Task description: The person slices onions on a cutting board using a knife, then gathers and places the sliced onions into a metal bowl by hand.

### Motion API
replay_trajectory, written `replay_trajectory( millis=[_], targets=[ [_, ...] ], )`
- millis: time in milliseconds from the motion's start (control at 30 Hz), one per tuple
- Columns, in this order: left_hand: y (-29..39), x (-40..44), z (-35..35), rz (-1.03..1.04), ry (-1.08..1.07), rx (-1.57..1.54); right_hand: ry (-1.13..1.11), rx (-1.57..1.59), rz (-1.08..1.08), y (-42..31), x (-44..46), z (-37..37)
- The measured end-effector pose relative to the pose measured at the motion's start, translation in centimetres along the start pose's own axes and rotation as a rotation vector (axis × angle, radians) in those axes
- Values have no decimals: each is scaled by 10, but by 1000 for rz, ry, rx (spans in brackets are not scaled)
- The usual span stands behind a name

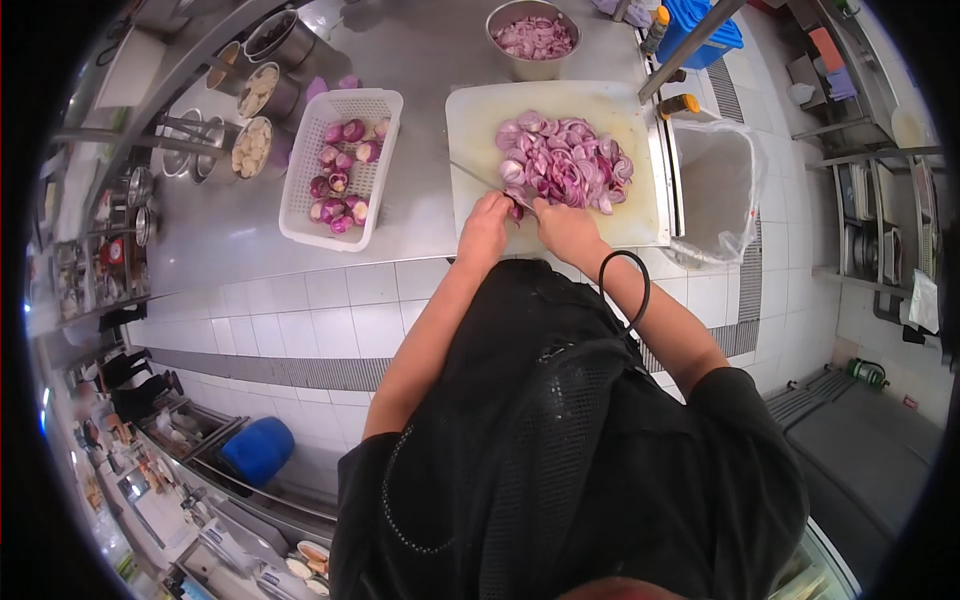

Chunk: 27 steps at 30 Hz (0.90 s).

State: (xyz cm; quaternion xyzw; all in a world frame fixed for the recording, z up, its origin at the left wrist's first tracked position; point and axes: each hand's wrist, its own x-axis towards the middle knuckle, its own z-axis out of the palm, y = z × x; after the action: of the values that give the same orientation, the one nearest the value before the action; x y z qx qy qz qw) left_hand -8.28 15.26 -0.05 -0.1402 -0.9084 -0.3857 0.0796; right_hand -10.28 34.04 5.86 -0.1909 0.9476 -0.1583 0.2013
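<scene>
My right hand (567,230) is closed round the handle of a knife (478,176), whose blade points up and to the left over the cutting board (470,110). Beside it, my left hand (485,226) has its fingers pressed on a red onion (515,208) at the board's near edge, against the blade. Much of that onion is hidden by fingers and knife. A heap of sliced red onion (570,165) covers the middle of the board. To the left, a white perforated basket (290,205) holds several peeled whole red onions (338,182).
A metal pot (533,68) of sliced onion stands behind the board. Metal containers (258,90) with pale food line the counter's left. Right of the board are a lined bin (715,190), a metal post (690,48) and a blue crate (705,30).
</scene>
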Motion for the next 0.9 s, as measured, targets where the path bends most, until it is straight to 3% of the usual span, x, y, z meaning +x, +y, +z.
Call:
replay_trajectory(
  millis=[167, 233, 900],
  targets=[
    [3, 1, 1, -45, 5, 26, -52, -52, -5, -3, 3, -16],
    [2, -5, 3, -61, 2, 30, 138, 27, -68, 9, -4, 8],
    [-4, -8, 9, -17, 63, 5, 70, 43, -9, 6, -11, 6]
  ],
)
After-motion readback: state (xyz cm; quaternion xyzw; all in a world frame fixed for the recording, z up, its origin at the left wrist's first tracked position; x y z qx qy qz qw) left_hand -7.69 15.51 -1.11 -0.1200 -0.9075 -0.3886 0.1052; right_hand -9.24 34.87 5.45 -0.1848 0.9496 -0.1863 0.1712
